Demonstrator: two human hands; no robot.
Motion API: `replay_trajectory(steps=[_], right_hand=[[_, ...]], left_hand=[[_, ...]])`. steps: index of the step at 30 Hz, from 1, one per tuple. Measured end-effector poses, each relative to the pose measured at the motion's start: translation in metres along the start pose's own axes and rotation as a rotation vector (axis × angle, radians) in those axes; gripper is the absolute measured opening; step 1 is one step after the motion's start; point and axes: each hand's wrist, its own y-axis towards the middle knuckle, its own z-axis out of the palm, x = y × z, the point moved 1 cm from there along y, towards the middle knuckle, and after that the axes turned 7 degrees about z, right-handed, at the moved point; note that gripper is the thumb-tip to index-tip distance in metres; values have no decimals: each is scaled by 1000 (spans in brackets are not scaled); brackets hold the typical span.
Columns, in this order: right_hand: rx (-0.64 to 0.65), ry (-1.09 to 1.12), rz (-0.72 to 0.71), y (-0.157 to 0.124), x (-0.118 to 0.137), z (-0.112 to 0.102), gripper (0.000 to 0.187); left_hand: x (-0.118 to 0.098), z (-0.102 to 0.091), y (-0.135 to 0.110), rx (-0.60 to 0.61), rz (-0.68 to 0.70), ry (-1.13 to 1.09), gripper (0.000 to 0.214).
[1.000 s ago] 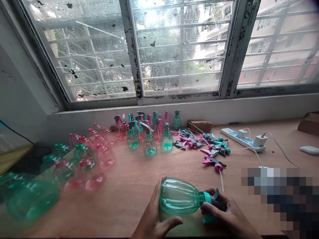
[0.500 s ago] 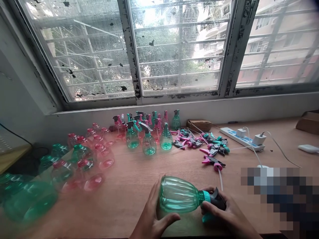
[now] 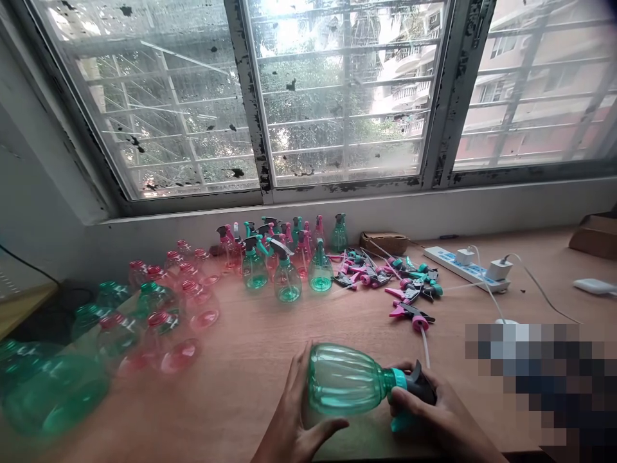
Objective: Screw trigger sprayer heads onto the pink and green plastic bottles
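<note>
On my feed the green spray bottle (image 3: 344, 379) lies on its side on the wooden desk (image 3: 270, 334), close to the near edge, base to the left and neck to the right. My left hand (image 3: 294, 421) cups the base: the fingers (image 3: 295, 370) curve up behind the ribbed body and the thumb comes round in front, so the bottle is clasped between them. My right hand (image 3: 434, 415) is closed around the black-and-teal trigger sprayer head (image 3: 415, 384) sitting at the bottle's neck, fingers wrapped over it and pressed together. I cannot tell whether the head is fully screwed down. Further back, near the middle of the desk, a cluster of assembled bottles (image 3: 288, 280) stands upright, green and pink, sprayers on. To the left of them lies a spread of open bottles (image 3: 159, 308) without sprayers, pink and green mixed, some touching, with a blurred large green bottle (image 3: 53, 395) at the near left corner. To the right of the upright cluster is a heap of loose trigger heads (image 3: 395, 283), pink, teal and black, dip tubes sticking out. Beyond that a white power strip (image 3: 465, 265) with two plugs in it lies near the wall, under the barred window (image 3: 337, 96).
</note>
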Motion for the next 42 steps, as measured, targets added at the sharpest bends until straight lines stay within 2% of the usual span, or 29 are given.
replay_trajectory(steps=[3,6,8,13,19,22,26,29,31,34,38,42], right_hand=[[-10,23,8,0,0,-1,47],[33,-1,-2,-1,2,-2,45],[58,-26,-5,-1,3,-3,43],[13,20,-6,2,0,-2,48],[4,-12,-36,1,2,0,46],[13,-15,-30,0,3,0,44],[20,-29,-46,1,2,-1,44],[10,-40,-52,1,2,-1,44],[7,-56,-53,1,3,-1,44],[10,-73,-56,1,3,-1,44],[-14,-51,-38,2,0,-1,46],[-27,46,-26,3,-3,-1,49]], left_hand=[[3,3,-2,-11,30,-11,92],[0,3,-3,3,-15,-108,104],[-4,1,-1,8,-41,-147,102],[-5,1,0,-17,-9,-44,85],[-4,1,-2,-2,-28,-99,96],[-7,1,0,15,-36,-87,90],[-1,4,1,-46,11,-35,82],[2,5,1,-57,15,-52,93],[-1,4,2,-23,-11,-82,99],[-5,2,3,9,-30,-73,92],[-2,3,1,-53,10,21,82],[0,4,0,-17,30,15,98]])
